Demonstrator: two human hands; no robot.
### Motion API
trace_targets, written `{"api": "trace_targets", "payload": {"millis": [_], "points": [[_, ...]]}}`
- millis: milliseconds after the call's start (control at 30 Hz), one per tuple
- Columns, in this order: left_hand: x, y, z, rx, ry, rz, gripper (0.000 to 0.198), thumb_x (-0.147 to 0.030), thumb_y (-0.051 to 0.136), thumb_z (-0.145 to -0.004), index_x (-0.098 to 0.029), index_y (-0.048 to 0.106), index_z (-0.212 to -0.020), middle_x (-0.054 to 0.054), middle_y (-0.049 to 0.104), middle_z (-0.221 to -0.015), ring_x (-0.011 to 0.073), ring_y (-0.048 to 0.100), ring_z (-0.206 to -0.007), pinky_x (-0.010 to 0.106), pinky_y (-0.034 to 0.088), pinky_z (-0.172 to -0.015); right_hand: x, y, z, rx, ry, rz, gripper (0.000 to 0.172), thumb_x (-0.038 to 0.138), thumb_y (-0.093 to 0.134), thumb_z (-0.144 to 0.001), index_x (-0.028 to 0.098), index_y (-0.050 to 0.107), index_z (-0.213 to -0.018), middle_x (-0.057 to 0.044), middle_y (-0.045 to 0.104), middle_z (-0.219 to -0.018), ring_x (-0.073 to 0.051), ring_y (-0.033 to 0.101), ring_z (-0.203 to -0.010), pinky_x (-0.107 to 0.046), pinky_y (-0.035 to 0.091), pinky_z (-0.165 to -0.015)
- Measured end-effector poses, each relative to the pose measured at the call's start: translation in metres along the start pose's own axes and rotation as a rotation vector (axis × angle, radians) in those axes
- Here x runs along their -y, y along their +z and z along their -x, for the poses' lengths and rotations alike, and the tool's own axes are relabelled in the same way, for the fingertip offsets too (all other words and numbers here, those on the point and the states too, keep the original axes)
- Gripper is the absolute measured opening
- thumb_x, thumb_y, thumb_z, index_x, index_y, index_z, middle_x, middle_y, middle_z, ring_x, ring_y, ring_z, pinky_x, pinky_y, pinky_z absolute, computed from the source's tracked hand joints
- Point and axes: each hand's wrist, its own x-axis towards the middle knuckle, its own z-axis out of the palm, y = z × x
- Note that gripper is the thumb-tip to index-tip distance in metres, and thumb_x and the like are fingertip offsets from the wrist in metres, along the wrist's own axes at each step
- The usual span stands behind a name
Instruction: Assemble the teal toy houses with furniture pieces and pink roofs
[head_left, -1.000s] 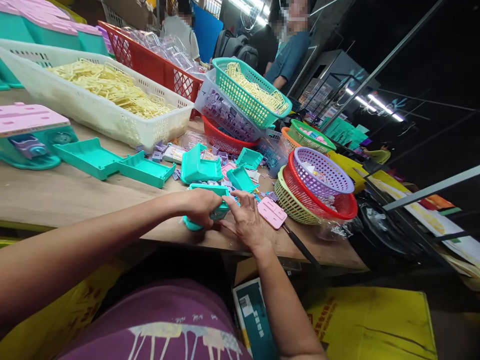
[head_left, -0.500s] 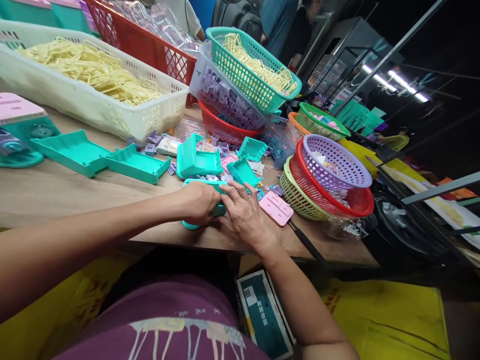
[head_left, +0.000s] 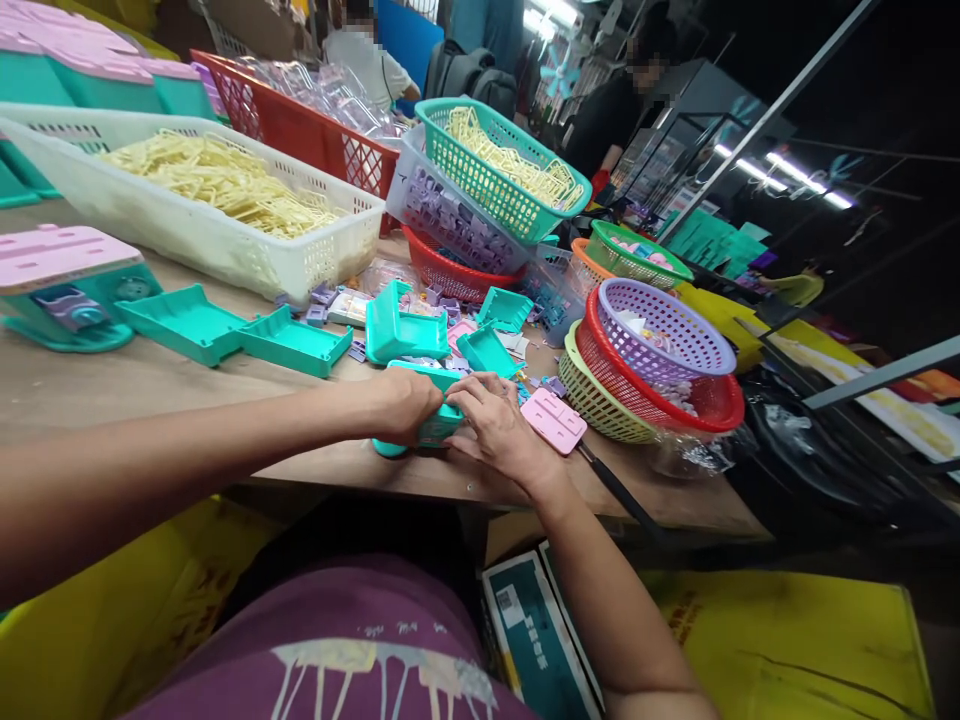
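Note:
Near the table's front edge, a teal plastic housing (head_left: 433,432) is gripped between both my hands. My left hand (head_left: 409,405) is closed around its left and top side, the fingers curled and partly hidden. My right hand (head_left: 495,425) presses the right side with bent fingers, the thumb low against the part. Just behind lies an open teal box piece (head_left: 405,330), with a smaller teal tray (head_left: 489,350) to its right. A pink plastic panel (head_left: 553,420) rests right of my right hand, over the end of a black-handled tool (head_left: 615,488).
A white crate (head_left: 300,265) of pale yellow handles stands at back left, before a red crate (head_left: 300,110). Stacked baskets, including a teal one (head_left: 502,165) and a purple one (head_left: 667,330), line the back and right. A teal-and-pink assembly (head_left: 71,290) stands left. Two people are in the background.
The camera view has tilted up a little, so the scene sits lower and further right. Both hands stay on the teal housing; the right-hand fingers have drawn in and bent more.

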Motion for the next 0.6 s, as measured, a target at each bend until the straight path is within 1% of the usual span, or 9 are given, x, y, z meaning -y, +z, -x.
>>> {"api": "trace_targets", "payload": {"millis": [67,100,200,267,300,400,500,600], "points": [[-0.001,-0.014,0.002,0.127,-0.049,0.007,0.028,-0.037,0.077,-0.064,-0.015,0.068,-0.080,0.007,0.068,-0.072,0.0228,0.064,-0.066,0.029,0.048,-0.060,-0.002,-0.005,0.004,-0.006,-0.023,-0.106,0.043,0.044,0.076,-0.080,0.022,0.059,-0.112,-0.007,0.061,-0.122,-0.028,0.047,-0.120,-0.044,0.036,-0.100],[0.000,-0.021,0.003,0.206,-0.045,0.057,0.033,-0.040,0.078,-0.064,-0.014,0.068,-0.081,0.006,0.068,-0.073,0.0220,0.063,-0.066,0.028,0.047,-0.058,-0.003,-0.009,0.005,-0.013,-0.037,-0.175,0.045,0.046,0.075,-0.079,0.022,0.059,-0.113,-0.006,0.061,-0.122,-0.026,0.047,-0.119,-0.043,0.038,-0.100],[0.010,-0.038,0.000,0.440,0.080,0.373,0.039,-0.047,0.078,-0.064,-0.014,0.070,-0.084,0.002,0.070,-0.075,0.0182,0.061,-0.067,0.024,0.045,-0.057,-0.006,-0.017,0.006,-0.013,-0.057,-0.391,0.048,0.046,0.077,-0.078,0.022,0.058,-0.115,-0.006,0.060,-0.120,-0.022,0.050,-0.116,-0.038,0.041,-0.102],[0.017,-0.042,-0.004,0.536,0.141,0.540,0.039,-0.047,0.079,-0.064,-0.015,0.071,-0.084,0.001,0.072,-0.077,0.0171,0.061,-0.069,0.023,0.047,-0.060,-0.009,-0.018,0.006,0.016,-0.043,-0.498,0.047,0.044,0.077,-0.078,0.023,0.058,-0.116,-0.005,0.060,-0.117,-0.020,0.052,-0.114,-0.036,0.042,-0.102],[0.020,-0.042,-0.006,0.557,0.148,0.582,0.039,-0.046,0.080,-0.062,-0.014,0.072,-0.084,0.001,0.073,-0.078,0.0172,0.061,-0.071,0.023,0.047,-0.061,-0.011,-0.017,0.005,0.030,-0.030,-0.538,0.046,0.044,0.076,-0.079,0.023,0.058,-0.116,-0.005,0.060,-0.115,-0.020,0.053,-0.113,-0.035,0.043,-0.101],[0.023,-0.037,-0.013,0.563,0.141,0.631,0.041,-0.042,0.084,-0.058,-0.015,0.072,-0.086,0.000,0.073,-0.080,0.0175,0.062,-0.074,0.022,0.048,-0.063,-0.015,-0.010,0.004,0.041,0.012,-0.611,0.048,0.045,0.076,-0.079,0.024,0.058,-0.118,-0.004,0.060,-0.115,-0.020,0.054,-0.111,-0.034,0.045,-0.099],[0.022,-0.033,-0.016,0.576,0.119,0.626,0.042,-0.042,0.086,-0.055,-0.015,0.072,-0.084,-0.001,0.072,-0.077,0.0178,0.062,-0.073,0.022,0.048,-0.062,-0.018,-0.006,0.005,0.060,0.034,-0.621,0.048,0.046,0.077,-0.078,0.024,0.058,-0.116,-0.003,0.061,-0.114,-0.019,0.055,-0.110,-0.034,0.045,-0.099],[0.021,-0.034,-0.017,0.552,0.089,0.617,0.040,-0.043,0.085,-0.056,-0.015,0.073,-0.081,0.000,0.071,-0.074,0.0187,0.061,-0.072,0.023,0.048,-0.060,-0.019,-0.005,0.005,0.078,0.053,-0.603,0.047,0.045,0.078,-0.077,0.025,0.059,-0.115,-0.003,0.062,-0.114,-0.019,0.056,-0.110,-0.033,0.046,-0.098]]}}
